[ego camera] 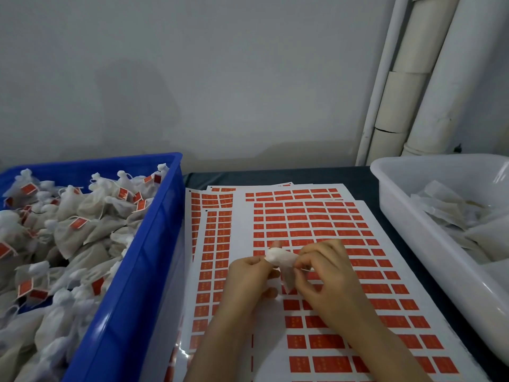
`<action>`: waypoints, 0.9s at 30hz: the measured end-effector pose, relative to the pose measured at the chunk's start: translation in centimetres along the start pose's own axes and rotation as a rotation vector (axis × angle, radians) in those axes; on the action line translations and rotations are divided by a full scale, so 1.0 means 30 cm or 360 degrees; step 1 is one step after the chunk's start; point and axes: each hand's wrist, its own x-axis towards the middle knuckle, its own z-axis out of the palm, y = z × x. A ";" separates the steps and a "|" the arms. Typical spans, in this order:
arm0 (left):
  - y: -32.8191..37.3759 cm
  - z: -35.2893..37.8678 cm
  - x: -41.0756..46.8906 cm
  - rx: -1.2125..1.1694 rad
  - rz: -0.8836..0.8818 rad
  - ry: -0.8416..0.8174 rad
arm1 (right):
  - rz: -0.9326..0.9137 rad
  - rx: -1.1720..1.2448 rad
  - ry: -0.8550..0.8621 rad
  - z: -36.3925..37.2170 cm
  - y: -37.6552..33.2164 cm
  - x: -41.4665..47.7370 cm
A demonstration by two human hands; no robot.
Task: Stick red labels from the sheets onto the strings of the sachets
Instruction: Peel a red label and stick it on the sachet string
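Sachets (80, 224) with red labels on their strings fill a blue crate (154, 244) along the counter's left edge, heaped up to its rim. Just beside the crate, overlapping label sheets (316, 224) cover the middle of the dark counter (366, 177), reaching from near its far edge down to the near one. White backing shows between the red rows.

Over the sheets, the left hand (248, 274) holds one sachet (281, 257), its grip pinching the bunched white top. The right hand (325, 271) meets the same sachet from the other side, its grip curled and pinching the sachet's right end. Whether the string lies between those fingers is too small to tell. Both forearms lie across the near rows of labels and hide them.

A white tub (413, 216) stands at the counter's right edge, with flat pale sachets (454, 216) piled inside. Behind it, white pipes (429, 78) rise against the grey wall (192, 78) at the far right corner.
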 end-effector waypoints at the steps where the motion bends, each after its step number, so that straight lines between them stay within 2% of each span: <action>1: 0.007 -0.001 -0.002 -0.0009 -0.0076 -0.0005 | -0.0022 -0.0005 0.0001 0.003 0.001 -0.001; 6: -0.009 -0.014 -0.025 -0.0216 -0.0067 -0.0137 | -0.0050 -0.0047 -0.0032 0.012 -0.003 -0.005; 12: -0.017 -0.004 -0.025 -0.0375 0.0024 -0.0154 | -0.0023 -0.0020 -0.0017 0.017 -0.011 -0.005; 22: -0.018 0.001 -0.014 -0.0604 0.0066 -0.0347 | 0.0221 0.0205 -0.0008 -0.003 -0.026 -0.005; 27: -0.032 -0.001 -0.009 -0.0596 0.0073 -0.0253 | 0.0220 0.0190 -0.0009 -0.003 -0.026 -0.007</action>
